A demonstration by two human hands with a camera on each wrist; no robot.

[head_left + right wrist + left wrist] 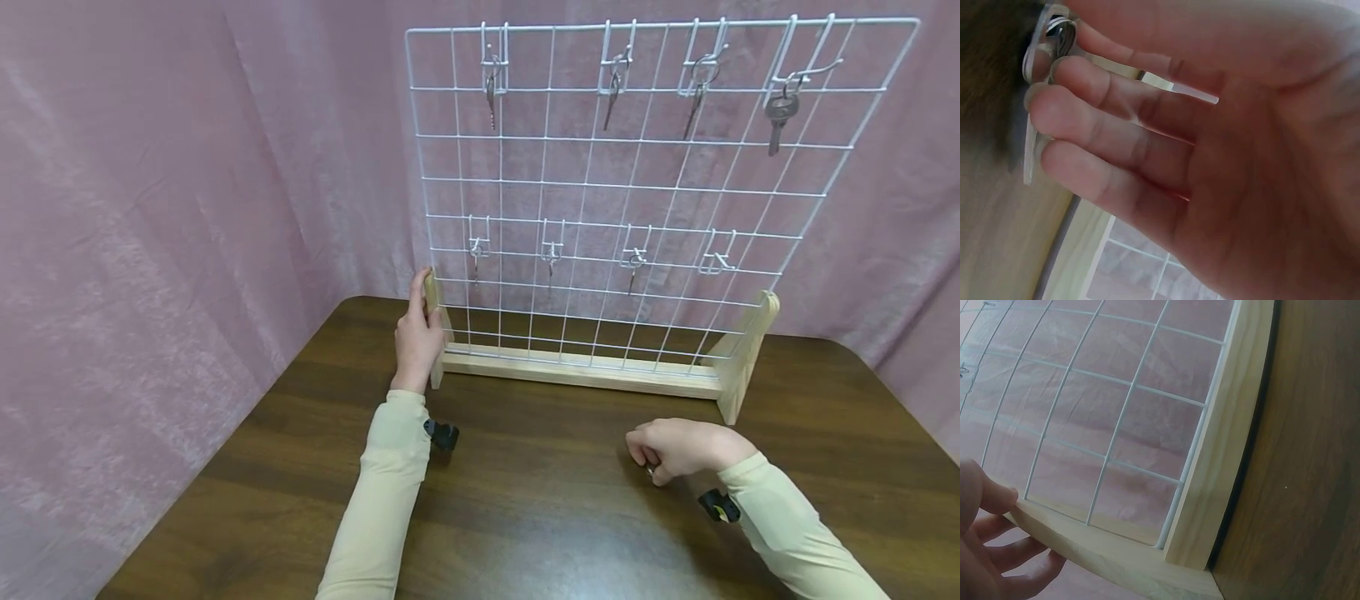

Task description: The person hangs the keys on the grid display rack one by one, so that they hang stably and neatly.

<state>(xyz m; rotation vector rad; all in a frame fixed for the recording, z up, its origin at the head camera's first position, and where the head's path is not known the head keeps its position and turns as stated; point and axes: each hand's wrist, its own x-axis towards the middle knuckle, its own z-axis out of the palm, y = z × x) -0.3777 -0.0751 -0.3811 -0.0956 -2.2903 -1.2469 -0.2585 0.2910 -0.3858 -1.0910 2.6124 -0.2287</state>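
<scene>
My left hand [420,337] grips the left wooden end panel [1079,540] of a white wire grid rack, thumb on the inner side and fingers on the outer. Low over the table, my right hand [686,447] pinches a metal key [1027,153] with a ring [1063,34]; the fingers hide part of it. Above, to the right, a bare white hook [717,263] hangs at the right end of the lower row. Keys hang on the other hooks, among them a round-headed key [782,108] at the upper right.
The wire grid [622,183] stands upright on a pale wooden base [577,371] near the back of the brown table [525,500]. Its right wooden end panel [750,354] stands behind my right hand. A pink curtain [187,208] hangs behind and to the left.
</scene>
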